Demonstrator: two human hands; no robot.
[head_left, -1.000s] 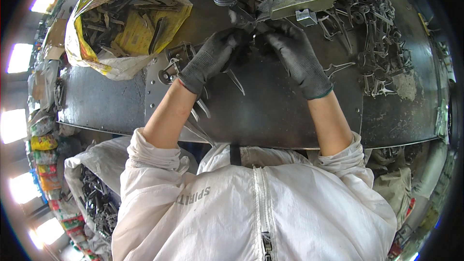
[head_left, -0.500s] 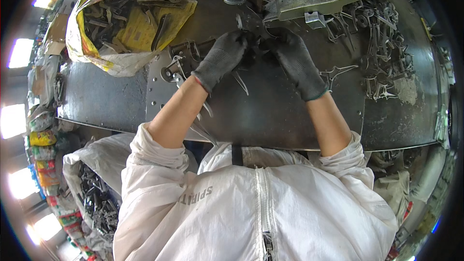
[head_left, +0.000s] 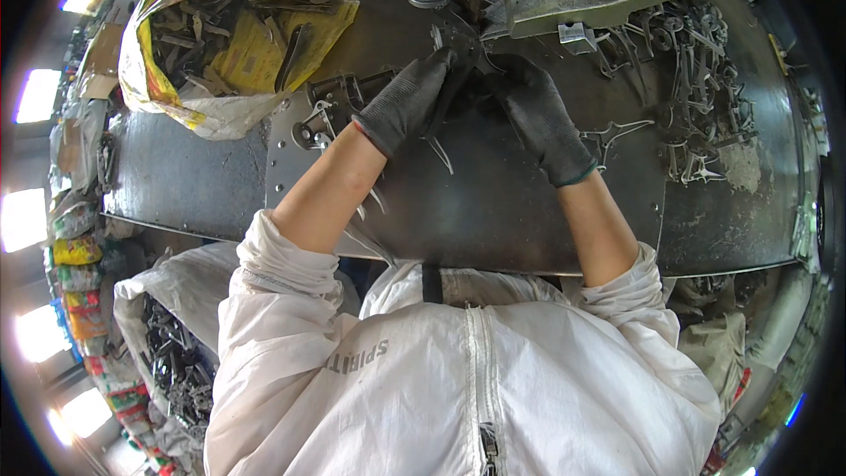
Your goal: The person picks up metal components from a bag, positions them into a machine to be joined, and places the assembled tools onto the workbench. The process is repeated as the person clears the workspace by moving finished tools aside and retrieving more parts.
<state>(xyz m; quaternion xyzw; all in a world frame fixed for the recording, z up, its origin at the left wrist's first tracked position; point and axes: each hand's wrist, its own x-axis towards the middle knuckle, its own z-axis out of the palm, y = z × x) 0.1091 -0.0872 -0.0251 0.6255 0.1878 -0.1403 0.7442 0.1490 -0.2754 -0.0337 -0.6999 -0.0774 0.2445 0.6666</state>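
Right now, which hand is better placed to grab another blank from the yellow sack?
Left, probably. The left hand sits nearest the yellow sack at the bench's upper left. The right hand is on the far side of the metal part that both gloves touch at the machine, so it would have to cross over.

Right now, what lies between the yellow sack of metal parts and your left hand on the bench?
In the head view, a few loose flat metal parts lie on the steel bench between the yellow sack and the left hand.

Metal part [head_left: 458, 40] at press.
Dark, flat, pronged blank; held between both gloved hands, lying on the steel table under the tooling.
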